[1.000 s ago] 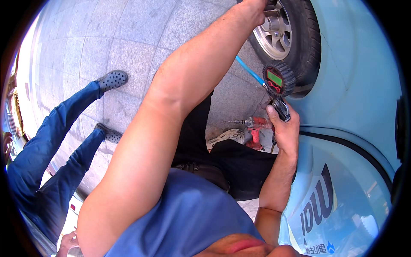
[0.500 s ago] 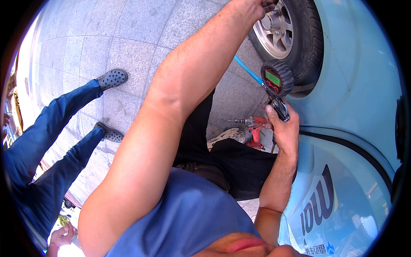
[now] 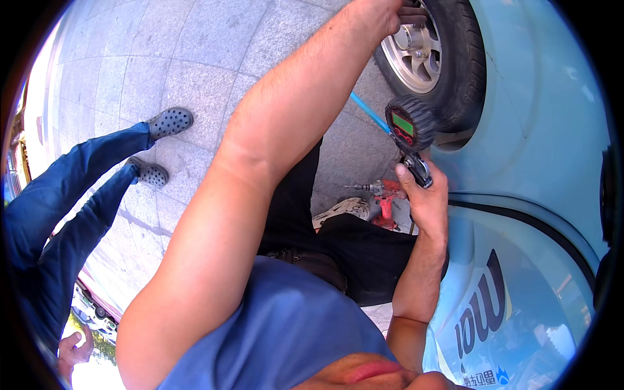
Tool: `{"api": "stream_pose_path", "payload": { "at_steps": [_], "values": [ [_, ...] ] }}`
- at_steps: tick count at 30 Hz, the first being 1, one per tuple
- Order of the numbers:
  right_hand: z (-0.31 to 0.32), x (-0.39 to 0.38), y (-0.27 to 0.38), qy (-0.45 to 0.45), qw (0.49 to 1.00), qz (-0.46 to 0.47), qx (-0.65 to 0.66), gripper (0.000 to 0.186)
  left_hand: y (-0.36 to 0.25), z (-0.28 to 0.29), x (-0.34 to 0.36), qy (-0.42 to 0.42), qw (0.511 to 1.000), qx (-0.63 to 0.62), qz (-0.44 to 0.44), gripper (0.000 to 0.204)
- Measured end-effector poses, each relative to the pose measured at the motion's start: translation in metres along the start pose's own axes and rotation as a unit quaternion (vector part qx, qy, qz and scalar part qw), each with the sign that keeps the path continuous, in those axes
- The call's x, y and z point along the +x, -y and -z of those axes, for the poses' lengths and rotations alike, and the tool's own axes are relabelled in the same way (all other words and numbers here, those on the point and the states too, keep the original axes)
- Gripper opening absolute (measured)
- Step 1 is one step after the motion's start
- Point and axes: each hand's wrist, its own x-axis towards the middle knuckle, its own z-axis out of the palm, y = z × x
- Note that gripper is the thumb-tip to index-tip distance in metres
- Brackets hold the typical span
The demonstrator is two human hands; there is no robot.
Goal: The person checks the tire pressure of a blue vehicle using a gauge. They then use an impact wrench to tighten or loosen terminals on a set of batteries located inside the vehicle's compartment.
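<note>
My left arm stretches up to the wheel, where my left hand [image 3: 389,18] is partly cut off by the top edge. Its visible fingers are straight and reach over the metal wheel rim [image 3: 426,65]; whether they touch a part there is hidden. Around the rim sits a black tyre [image 3: 465,71]. My right hand [image 3: 428,201] is closed around the handle of a tyre inflator gauge [image 3: 411,123], which has a round, black ribbed housing and a green display. From the gauge a blue hose [image 3: 370,112] runs up and passes behind my left forearm.
A red cordless drill [image 3: 385,205] lies on the grey paving [image 3: 201,84] beside my shoe [image 3: 348,209]. The light-blue vehicle body [image 3: 539,130] fills the right side. At the left stands another person in jeans [image 3: 78,175] and grey clogs, with one hand [image 3: 75,351] low in view.
My left fingers have straightened and show more over the rim. The gauge in my right hand has shifted slightly left and down. The other person's nearer foot has stepped left and up.
</note>
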Motion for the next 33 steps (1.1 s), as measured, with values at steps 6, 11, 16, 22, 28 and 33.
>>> {"api": "stream_pose_path", "payload": {
  "at_steps": [6, 11, 16, 22, 28, 33],
  "values": [
    [0.000, 0.000, -0.002, -0.004, 1.000, -0.003, -0.012, 0.053, 0.001, -0.005, -0.004, -0.005, 1.000, -0.007, 0.002, 0.077],
    [0.000, 0.001, -0.001, -0.006, 1.000, 0.001, 0.025, 0.049, 0.002, -0.004, -0.001, -0.032, 0.998, -0.040, 0.038, 0.078],
    [0.000, 0.000, 0.002, -0.005, 1.000, 0.013, 0.020, 0.047, 0.008, 0.003, 0.009, -0.033, 0.997, -0.064, -0.008, 0.070],
    [0.000, 0.000, 0.001, -0.004, 1.000, 0.003, 0.015, 0.050, 0.005, 0.002, 0.008, -0.037, 0.997, -0.061, -0.001, 0.049],
    [0.001, 0.001, 0.000, -0.001, 1.000, -0.005, 0.000, 0.052, 0.005, 0.004, 0.008, -0.038, 0.998, -0.057, -0.007, 0.045],
    [-0.002, 0.003, -0.006, -0.001, 1.000, 0.002, -0.007, 0.051, -0.006, -0.001, 0.003, -0.048, 0.997, -0.050, 0.041, 0.044]
  ]
}}
